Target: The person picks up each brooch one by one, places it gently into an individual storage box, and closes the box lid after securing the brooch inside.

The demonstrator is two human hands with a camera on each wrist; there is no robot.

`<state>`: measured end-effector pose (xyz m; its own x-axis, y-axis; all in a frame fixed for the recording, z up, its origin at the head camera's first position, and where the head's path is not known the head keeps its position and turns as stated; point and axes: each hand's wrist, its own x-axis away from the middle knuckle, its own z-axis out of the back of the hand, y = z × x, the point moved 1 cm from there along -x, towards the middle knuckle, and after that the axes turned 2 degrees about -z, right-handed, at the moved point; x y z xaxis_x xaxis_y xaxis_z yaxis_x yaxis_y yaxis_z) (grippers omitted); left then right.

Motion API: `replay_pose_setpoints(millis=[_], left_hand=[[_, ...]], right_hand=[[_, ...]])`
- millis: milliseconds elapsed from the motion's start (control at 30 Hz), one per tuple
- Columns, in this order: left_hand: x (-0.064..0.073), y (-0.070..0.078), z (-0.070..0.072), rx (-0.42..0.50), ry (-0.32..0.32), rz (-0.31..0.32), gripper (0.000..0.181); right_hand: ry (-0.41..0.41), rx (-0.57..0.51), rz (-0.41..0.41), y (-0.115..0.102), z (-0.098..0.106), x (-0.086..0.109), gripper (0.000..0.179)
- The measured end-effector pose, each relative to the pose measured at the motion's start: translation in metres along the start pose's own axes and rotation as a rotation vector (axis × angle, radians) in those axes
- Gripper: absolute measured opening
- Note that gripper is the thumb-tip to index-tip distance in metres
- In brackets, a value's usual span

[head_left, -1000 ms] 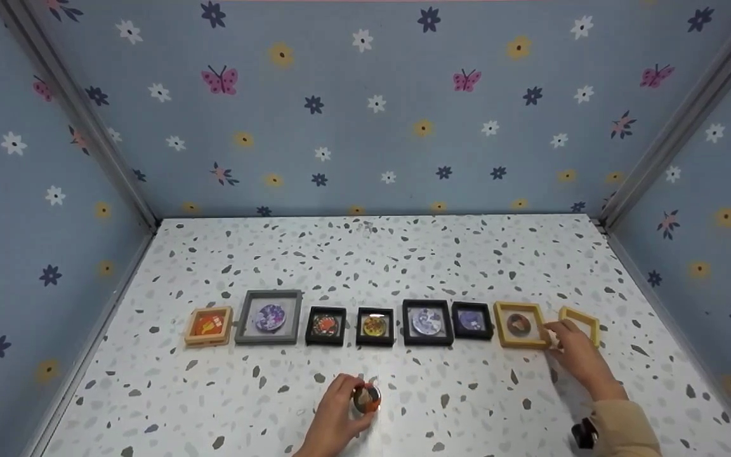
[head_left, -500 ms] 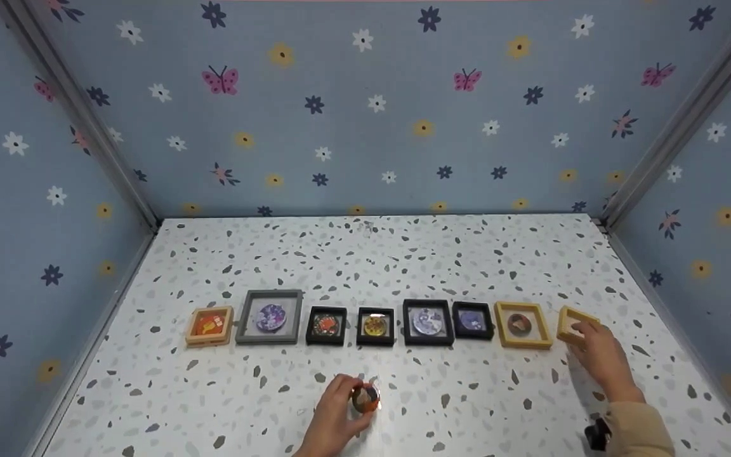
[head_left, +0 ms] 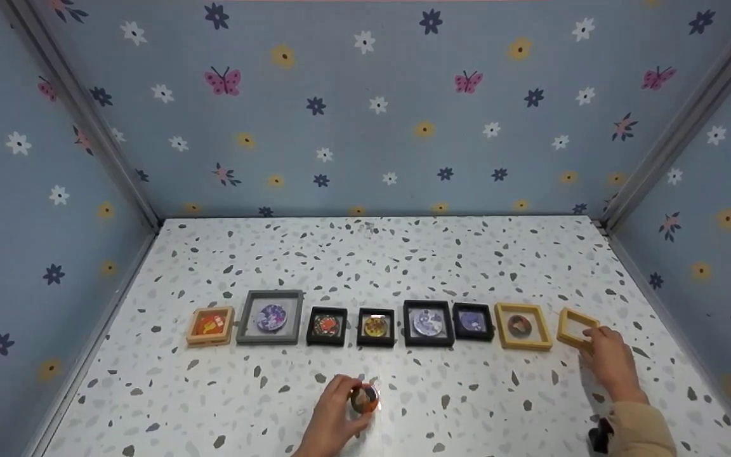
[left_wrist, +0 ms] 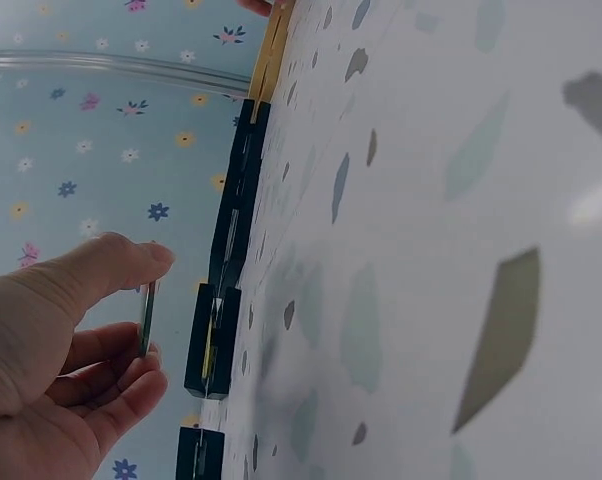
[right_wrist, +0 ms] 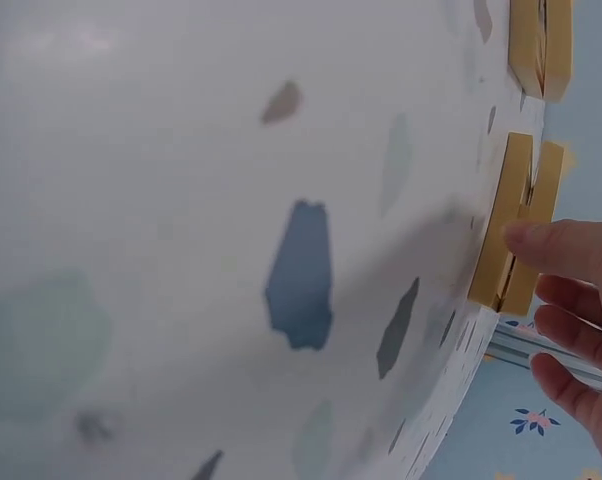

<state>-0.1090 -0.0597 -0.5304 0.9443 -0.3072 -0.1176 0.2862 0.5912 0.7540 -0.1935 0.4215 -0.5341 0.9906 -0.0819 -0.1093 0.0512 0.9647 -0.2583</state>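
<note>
My left hand [head_left: 332, 416] pinches a thin round disc [head_left: 364, 398], orange and dark, by its edge above the front middle of the table. Seen edge-on in the left wrist view, the disc [left_wrist: 148, 318] sits between thumb and fingertips. At the right end of a row of frames, my right hand [head_left: 613, 362] grips the near right corner of a small yellow display frame [head_left: 564, 334]. Its thumb lies on the frame's side in the right wrist view, where the small yellow frame [right_wrist: 496, 235] shows a gap between its two halves. No disc shows inside it.
Left of the small frame, a larger yellow frame [head_left: 546, 346] holds a dark round disc. Several black frames, a grey frame [head_left: 243, 317] and a peach frame [head_left: 229, 320] continue the row, each with a disc. Flower-patterned walls [head_left: 397, 152] enclose the speckled table [head_left: 365, 260].
My right hand has left the larger yellow frame, moved right to the small one, then slid to its near right corner. The left hand with the disc has barely moved.
</note>
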Motion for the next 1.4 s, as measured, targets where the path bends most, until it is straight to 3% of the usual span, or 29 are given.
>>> replay_pose_setpoints(millis=[133,367,633,1033,1400], left_hand=[[0.000,-0.001,0.000,0.014,-0.010,0.005,0.037],[0.001,-0.002,-0.001,-0.009,-0.012,0.018,0.036],[0.002,-0.003,-0.002,0.008,-0.024,0.026,0.035],[0.002,-0.001,-0.003,-0.002,-0.021,0.040,0.036],[0.002,-0.003,-0.003,0.022,-0.023,0.016,0.035]], right_hand=[[-0.042,-0.002,-0.009,0.001,-0.001,0.000,0.035],[0.011,0.026,0.051,0.003,-0.002,0.001,0.027],[-0.008,0.079,0.045,0.001,-0.001,0.004,0.026],[-0.025,0.109,-0.008,-0.006,-0.001,0.015,0.018],[-0.067,0.050,-0.037,-0.017,0.001,0.034,0.018]])
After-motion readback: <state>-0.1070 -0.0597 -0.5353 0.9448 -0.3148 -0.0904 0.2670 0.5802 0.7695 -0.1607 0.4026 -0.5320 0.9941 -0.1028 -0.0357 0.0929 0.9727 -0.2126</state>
